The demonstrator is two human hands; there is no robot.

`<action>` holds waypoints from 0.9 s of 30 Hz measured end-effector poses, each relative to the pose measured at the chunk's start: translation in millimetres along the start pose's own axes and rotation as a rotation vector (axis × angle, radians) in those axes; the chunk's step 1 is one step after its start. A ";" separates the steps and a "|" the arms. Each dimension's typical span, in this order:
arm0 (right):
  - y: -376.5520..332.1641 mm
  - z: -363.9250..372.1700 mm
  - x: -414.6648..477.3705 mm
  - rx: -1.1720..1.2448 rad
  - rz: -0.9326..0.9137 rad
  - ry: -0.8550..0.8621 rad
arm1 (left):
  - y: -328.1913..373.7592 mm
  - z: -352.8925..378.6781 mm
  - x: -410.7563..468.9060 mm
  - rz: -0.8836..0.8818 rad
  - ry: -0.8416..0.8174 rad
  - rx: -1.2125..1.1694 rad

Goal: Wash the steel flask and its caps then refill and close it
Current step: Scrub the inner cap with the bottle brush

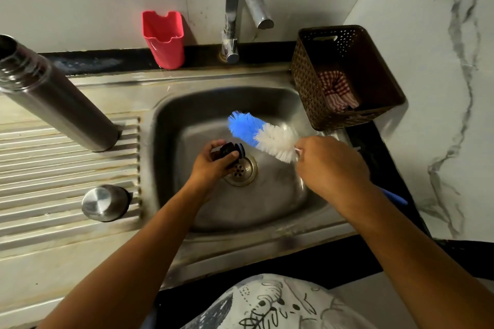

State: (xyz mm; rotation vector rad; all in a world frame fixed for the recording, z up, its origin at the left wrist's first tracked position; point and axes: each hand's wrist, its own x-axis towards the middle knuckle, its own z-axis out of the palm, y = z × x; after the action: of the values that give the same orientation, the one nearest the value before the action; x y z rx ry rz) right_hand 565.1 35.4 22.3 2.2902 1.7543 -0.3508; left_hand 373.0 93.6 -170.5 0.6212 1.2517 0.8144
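Note:
The steel flask (56,99) stands open on the ribbed draining board at the left, without a cap. Its steel outer cap (105,202) sits upside down on the board near the sink edge. Over the drain, my left hand (212,164) grips the small black inner cap (230,151). My right hand (330,165) holds a bottle brush (263,135) with blue and white bristles; the bristle head points toward the inner cap and lies just right of it. The brush's blue handle end (395,198) sticks out behind my wrist.
The steel sink (280,208) has a drain (242,169) in the middle and a tap (240,8) behind it, with no water running. A red plastic holder (164,39) stands at the back. A brown woven basket (344,75) with a checked cloth sits at the right.

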 end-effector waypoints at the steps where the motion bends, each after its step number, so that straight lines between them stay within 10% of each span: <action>1: -0.2 -4.7 -2.8 -0.037 0.007 -0.003 | -0.9 -1.3 1.8 -0.012 0.023 0.012; 27: -28.1 7.1 6.3 -0.184 0.053 -0.099 | 2.0 14.8 -12.5 0.124 -0.027 0.270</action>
State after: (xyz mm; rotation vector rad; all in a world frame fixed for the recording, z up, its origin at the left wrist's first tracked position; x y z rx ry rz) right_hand 539.2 46.0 12.5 2.1474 1.6048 -0.2752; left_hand 385.8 84.9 -158.5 0.9323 1.3193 0.7408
